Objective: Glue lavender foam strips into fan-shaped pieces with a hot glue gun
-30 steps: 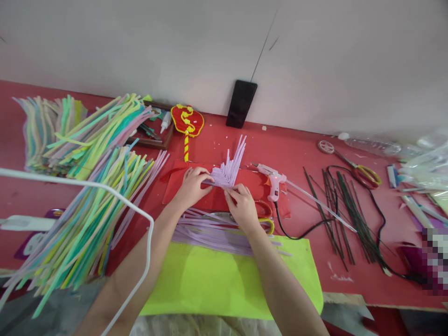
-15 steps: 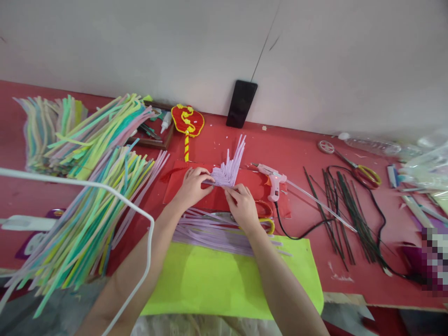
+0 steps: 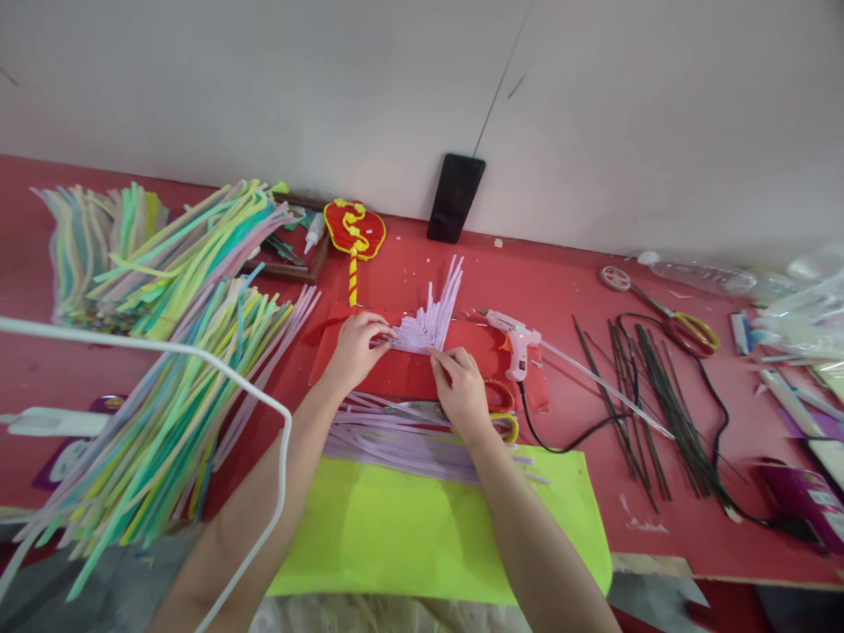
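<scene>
Lilac pipe cleaners [image 3: 427,327], bent into nested L shapes, lie side by side on a red board [image 3: 369,374]. At their left end, my left hand [image 3: 360,347] pinches the strips between thumb and fingers. My right hand [image 3: 460,387] is closed at the lower right corner of the bends, thumb and index finger on the nearest strip. Loose lilac pipe cleaners [image 3: 396,448] lie below the board, with scissors [image 3: 505,426] partly under my right wrist. To the right rests a pink hot glue gun [image 3: 518,343] with a clear glue stick in it.
Bundles of coloured pipe cleaners [image 3: 171,422] cover the left side, with a white bent rod [image 3: 285,457] crossing in front. A red and yellow fan-shaped piece [image 3: 354,230] and a phone [image 3: 456,198] stand at the back. Dark green stems [image 3: 673,404], a cable and more scissors [image 3: 689,330] lie right.
My left hand has shifted slightly left along the strips, and my right hand has moved slightly right. The bent pipe cleaners stay in about the same place.
</scene>
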The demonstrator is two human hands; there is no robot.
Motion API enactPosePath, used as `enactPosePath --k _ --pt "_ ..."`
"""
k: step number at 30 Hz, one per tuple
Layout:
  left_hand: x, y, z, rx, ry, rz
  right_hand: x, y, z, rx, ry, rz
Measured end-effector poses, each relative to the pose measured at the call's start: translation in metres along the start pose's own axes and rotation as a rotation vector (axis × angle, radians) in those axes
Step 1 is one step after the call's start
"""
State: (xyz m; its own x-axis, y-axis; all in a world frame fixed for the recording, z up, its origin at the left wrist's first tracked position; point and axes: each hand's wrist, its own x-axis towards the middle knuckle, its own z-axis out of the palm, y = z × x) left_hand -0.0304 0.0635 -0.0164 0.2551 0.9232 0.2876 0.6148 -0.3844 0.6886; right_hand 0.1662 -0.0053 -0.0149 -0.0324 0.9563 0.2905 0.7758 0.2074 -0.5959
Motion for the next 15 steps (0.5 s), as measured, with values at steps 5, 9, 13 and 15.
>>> enactPosePath --k 5,9,13,15 --pt "-0.0017 0.0045 0.0049 0.095 0.001 0.001 -0.0004 0.0005 0.001 0.001 0.009 -0.001" --pt "-0.0026 0.0093 0.0048 0.145 -0.015 0.004 -0.0008 0.0007 0.0013 -0.012 0.009 -0.01" --pt "-0.0029 0.0088 0.005 0.163 -0.028 0.001 -0.0006 0.0015 0.0014 -0.026 0.003 -0.011" --pt "-0.0029 0.0071 0.0056 0.168 -0.034 0.002 -0.0005 0.0016 0.0014 -0.027 -0.001 -0.007"
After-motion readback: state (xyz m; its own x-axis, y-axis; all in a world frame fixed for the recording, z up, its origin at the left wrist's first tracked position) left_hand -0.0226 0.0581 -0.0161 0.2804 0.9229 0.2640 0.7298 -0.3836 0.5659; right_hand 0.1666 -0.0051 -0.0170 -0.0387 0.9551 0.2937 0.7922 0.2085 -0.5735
